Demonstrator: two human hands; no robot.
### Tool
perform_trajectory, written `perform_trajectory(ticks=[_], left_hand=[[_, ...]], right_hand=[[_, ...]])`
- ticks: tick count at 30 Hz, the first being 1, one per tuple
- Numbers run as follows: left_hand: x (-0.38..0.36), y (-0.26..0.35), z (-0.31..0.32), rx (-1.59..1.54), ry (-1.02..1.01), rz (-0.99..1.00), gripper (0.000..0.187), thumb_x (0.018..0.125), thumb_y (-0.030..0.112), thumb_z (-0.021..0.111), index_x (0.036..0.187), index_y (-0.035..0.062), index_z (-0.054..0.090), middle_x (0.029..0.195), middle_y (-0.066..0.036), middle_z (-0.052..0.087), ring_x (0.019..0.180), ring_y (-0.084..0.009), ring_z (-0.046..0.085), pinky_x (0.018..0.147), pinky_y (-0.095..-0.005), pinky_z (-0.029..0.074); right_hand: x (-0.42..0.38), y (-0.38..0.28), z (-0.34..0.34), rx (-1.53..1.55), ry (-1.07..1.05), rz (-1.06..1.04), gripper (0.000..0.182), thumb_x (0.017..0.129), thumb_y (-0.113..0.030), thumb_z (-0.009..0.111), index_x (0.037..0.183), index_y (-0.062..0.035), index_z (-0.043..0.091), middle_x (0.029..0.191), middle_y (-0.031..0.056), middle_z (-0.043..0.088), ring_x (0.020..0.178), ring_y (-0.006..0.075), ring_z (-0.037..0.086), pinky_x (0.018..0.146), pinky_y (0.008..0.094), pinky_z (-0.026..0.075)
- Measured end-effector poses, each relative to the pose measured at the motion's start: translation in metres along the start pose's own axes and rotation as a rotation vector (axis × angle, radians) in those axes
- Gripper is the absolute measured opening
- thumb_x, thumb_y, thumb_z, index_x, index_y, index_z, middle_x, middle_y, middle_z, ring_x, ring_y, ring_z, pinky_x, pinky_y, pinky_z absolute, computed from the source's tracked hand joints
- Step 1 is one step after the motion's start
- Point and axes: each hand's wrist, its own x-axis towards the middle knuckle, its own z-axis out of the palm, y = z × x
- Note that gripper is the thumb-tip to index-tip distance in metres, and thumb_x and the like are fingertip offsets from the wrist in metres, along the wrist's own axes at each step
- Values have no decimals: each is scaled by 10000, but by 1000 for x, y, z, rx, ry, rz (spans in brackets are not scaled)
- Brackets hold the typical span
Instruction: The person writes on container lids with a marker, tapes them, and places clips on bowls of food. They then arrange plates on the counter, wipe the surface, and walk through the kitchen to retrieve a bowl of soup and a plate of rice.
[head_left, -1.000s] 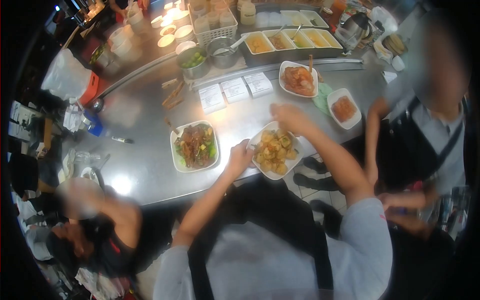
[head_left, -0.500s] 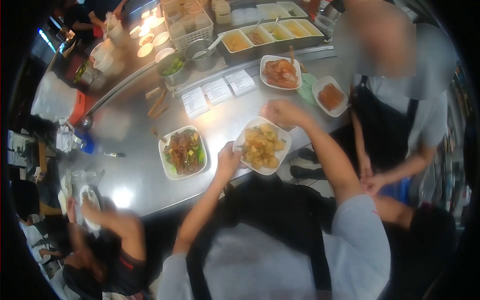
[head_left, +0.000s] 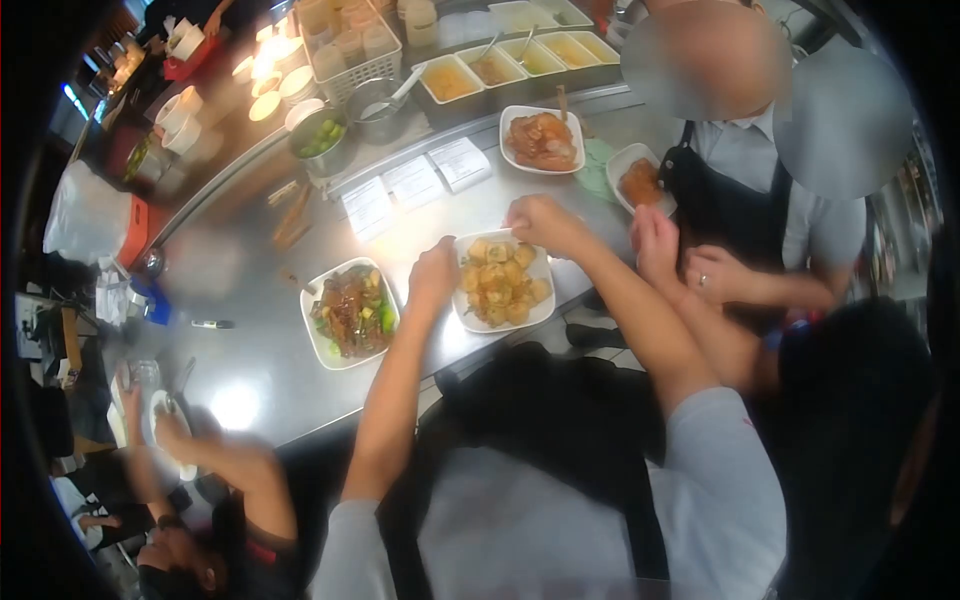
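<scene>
Both my hands are at the upper corners of a white square dish [head_left: 503, 282] of golden fried pieces, near the front edge of the steel counter. My left hand [head_left: 434, 272] is closed at its upper left corner. The fingers of my right hand [head_left: 535, 222] are pinched at its upper right corner. To the left of it sits a white dish [head_left: 350, 313] with dark glazed meat and greens. Behind are paper slips [head_left: 412, 181] lying in a row and a white bowl [head_left: 542, 140] of orange-brown food.
A co-worker in a dark apron [head_left: 735, 180] stands at the right by a smaller dish [head_left: 640, 178]; another person's forearms reach in there. At lower left, a person's hands hold a plate [head_left: 172, 432]. Sauce trays [head_left: 520, 62], a metal pot [head_left: 320, 140] and a crate [head_left: 365, 75] stand behind.
The dish of fried pieces now lies farther over the counter and squarer to it. My left hand has moved up along its side. Another person's hands have come in at the right.
</scene>
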Motion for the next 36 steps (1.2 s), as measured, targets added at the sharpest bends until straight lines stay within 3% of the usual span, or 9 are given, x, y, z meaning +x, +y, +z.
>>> perform_trajectory(ticks=[2, 8, 11, 13, 16, 19, 26, 31, 36], left_hand=[[-5, 2, 1, -27, 11, -21, 261, 851, 149, 423, 1054, 25, 530, 862, -258, 595, 837, -420, 565, 733, -481, 437], [-29, 2, 8, -173, 85, -153, 275, 839, 124, 445, 1053, -25, 533, 831, -278, 582, 829, -433, 559, 751, -462, 436], [-40, -3, 9, -215, 145, -122, 269, 834, 88, 422, 1042, -47, 528, 753, -274, 589, 763, -377, 606, 660, -426, 475], [-43, -2, 1, -470, -25, -283, 273, 824, 38, 395, 1049, -55, 520, 715, -223, 606, 682, -268, 644, 536, -346, 499], [-52, -14, 8, -744, -81, -276, 312, 823, 4, 367, 1112, -60, 468, 790, -185, 610, 644, -193, 642, 485, -265, 518], [-61, -18, 17, -1041, -130, -320, 357, 836, 4, 347, 1186, -55, 392, 964, -201, 583, 664, -220, 640, 555, -259, 553], [-67, -5, 12, -1185, -148, -387, 374, 846, 5, 320, 1213, -62, 341, 1046, -219, 534, 743, -249, 632, 605, -273, 566], [-71, -6, 38, -1360, -9, -333, 354, 870, 49, 377, 1205, -54, 329, 1049, -181, 521, 826, -239, 613, 614, -271, 565], [-73, 1, 51, -1412, 111, -342, 358, 866, 32, 355, 1213, -47, 324, 1104, -191, 480, 909, -247, 587, 635, -279, 562]], right_hand=[[3, -1, 2, -5, -53, 195, 165, 742, -140, 558, 832, -12, 611, 789, 190, 615, 767, 349, 585, 692, 390, 460], [-14, 4, -8, -137, -149, 408, 168, 698, -162, 595, 735, 0, 614, 752, 189, 616, 725, 312, 601, 681, 356, 463], [-20, 10, -7, 38, 90, 417, 182, 657, -144, 641, 739, 12, 598, 719, 138, 618, 667, 209, 602, 617, 310, 463], [-22, -1, -7, 37, 100, 446, 182, 658, -147, 658, 741, 6, 605, 713, 120, 620, 667, 203, 600, 618, 306, 465], [-40, 30, -9, 53, 211, 401, 145, 681, -111, 669, 765, -2, 622, 689, 80, 617, 636, 169, 585, 592, 289, 466], [-61, 27, -16, 232, 229, 382, 109, 718, -84, 650, 759, 9, 612, 668, 61, 605, 607, 135, 563, 581, 256, 456], [-58, 9, 20, 318, 320, 382, 109, 732, -93, 618, 712, 14, 611, 611, 49, 583, 551, 97, 532, 503, 231, 419], [-82, -1, 38, 749, 378, 695, 169, 770, -154, 621, 744, 13, 612, 628, 44, 566, 548, 98, 519, 487, 227, 400], [-103, -30, 70, 795, 573, 762, 167, 774, -151, 622, 785, 16, 616, 641, 27, 557, 521, 95, 496, 471, 214, 392]])
